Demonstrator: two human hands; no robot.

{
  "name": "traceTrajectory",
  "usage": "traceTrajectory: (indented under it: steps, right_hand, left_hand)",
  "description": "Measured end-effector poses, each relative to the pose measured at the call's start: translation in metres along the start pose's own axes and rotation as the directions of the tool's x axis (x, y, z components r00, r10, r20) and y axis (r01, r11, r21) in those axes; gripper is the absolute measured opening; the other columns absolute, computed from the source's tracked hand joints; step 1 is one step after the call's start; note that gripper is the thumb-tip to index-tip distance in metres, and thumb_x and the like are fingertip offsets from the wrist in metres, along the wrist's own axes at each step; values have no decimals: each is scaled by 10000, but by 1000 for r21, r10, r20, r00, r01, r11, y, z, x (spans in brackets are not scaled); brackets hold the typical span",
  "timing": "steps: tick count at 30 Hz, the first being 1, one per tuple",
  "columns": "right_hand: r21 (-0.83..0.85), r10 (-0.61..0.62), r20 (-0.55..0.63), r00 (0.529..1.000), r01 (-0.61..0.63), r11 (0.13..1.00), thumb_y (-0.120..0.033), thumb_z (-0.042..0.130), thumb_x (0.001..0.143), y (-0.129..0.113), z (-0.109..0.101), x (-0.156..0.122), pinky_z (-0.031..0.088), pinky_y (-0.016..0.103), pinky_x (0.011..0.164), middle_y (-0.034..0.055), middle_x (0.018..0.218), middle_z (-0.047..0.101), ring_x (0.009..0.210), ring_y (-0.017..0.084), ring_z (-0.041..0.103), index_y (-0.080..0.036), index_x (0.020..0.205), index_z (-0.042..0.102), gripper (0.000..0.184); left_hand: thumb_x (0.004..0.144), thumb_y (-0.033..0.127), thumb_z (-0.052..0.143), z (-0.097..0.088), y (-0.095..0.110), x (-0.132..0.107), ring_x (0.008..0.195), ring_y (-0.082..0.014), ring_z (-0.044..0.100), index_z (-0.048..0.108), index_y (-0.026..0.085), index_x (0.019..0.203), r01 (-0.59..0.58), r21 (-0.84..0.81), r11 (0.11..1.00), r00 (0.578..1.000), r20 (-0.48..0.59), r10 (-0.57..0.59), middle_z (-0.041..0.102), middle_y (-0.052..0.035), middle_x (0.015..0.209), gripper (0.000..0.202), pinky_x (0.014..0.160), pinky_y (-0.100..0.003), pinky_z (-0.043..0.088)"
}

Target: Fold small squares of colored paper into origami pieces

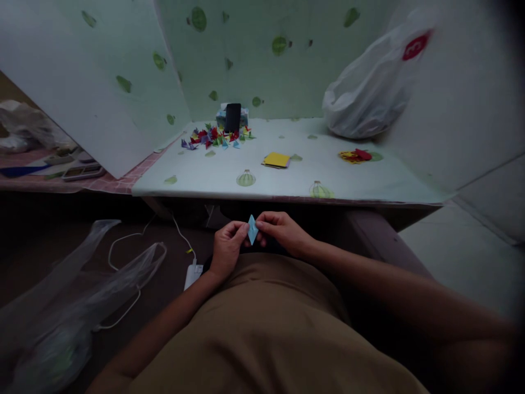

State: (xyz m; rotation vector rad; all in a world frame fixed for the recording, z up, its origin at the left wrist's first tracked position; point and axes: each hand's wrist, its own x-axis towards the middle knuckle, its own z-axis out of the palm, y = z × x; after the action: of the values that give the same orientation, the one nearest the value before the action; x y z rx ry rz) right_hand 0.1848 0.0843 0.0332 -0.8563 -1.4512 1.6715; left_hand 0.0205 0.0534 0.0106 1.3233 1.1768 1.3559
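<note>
Pinched between both hands is a small light-blue folded paper (pixel 251 231), diamond-shaped and held upright below the table's front edge, close to my lap. My left hand (pixel 228 244) grips its left side with thumb and fingers. On its right side, the thumb and fingers of my right hand (pixel 283 230) are closed on the paper. On the table (pixel 213 178) beyond, a stack of square paper (pixel 276 160) with a yellow sheet on top lies in the middle. A pile of colourful folded paper cranes (pixel 213 137) lies farther back on the left.
A phone (pixel 233 117) leans on a tissue box (pixel 245 116) behind the cranes. Red and yellow paper pieces (pixel 356 156) lie at the right, near a white plastic bag (pixel 361 104). At lower left are a clear plastic bag (pixel 82 306), a white cable and a power bank (pixel 192 275).
</note>
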Motion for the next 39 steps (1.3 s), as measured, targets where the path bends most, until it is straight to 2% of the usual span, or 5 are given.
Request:
traceTrajectory:
  steps: [13, 25, 31, 36, 39]
  right_hand:
    - [-122, -11, -27, 1000, 7, 992, -366, 688, 781, 0, -1, 1, 436, 206, 483, -25, 587, 599, 497, 81, 533, -155, 703, 602, 240]
    - [-47, -30, 25, 999, 31, 998, -400, 666, 807, 0, -1, 1, 463, 219, 521, -5, 628, 637, 518, 85, 556, -152, 713, 605, 272]
    - [-234, -49, -8, 999, 46, 971, -375, 624, 823, -1, -1, 0, 400, 220, 483, -24, 565, 569, 490, 92, 504, -167, 686, 565, 256]
    - [-475, -177, -71, 982, 122, 871, -323, 560, 854, -1, 0, -1, 296, 215, 472, -35, 534, 496, 501, 85, 411, -172, 640, 530, 263]
    - [-461, -164, -45, 985, 125, 878, -342, 547, 862, -3, 0, -2, 307, 220, 479, -29, 552, 501, 514, 91, 423, -171, 648, 525, 275]
  left_hand:
    - [854, 358, 618, 0, 2, 0, 534, -99, 497, 646, 151, 700, -28, 62, 998, 1000, 14, 27, 572, 27, 554, 260, 558, -219, 394]
    - [851, 362, 621, 0, 3, -1, 525, -96, 495, 638, 153, 692, -27, 42, 999, 999, 23, 27, 575, 25, 558, 263, 542, -218, 395]
    - [847, 370, 627, 2, 3, -2, 514, -97, 485, 631, 158, 684, -14, 70, 997, 1000, 24, 13, 559, 29, 539, 267, 532, -217, 382]
    - [843, 382, 636, 3, 1, -2, 532, -101, 500, 645, 157, 743, 18, 29, 999, 998, 54, -20, 570, 28, 562, 246, 557, -221, 393]
    - [838, 383, 645, 3, 0, -2, 530, -98, 495, 639, 157, 757, 22, 9, 1000, 997, 68, -22, 568, 30, 569, 240, 551, -219, 387]
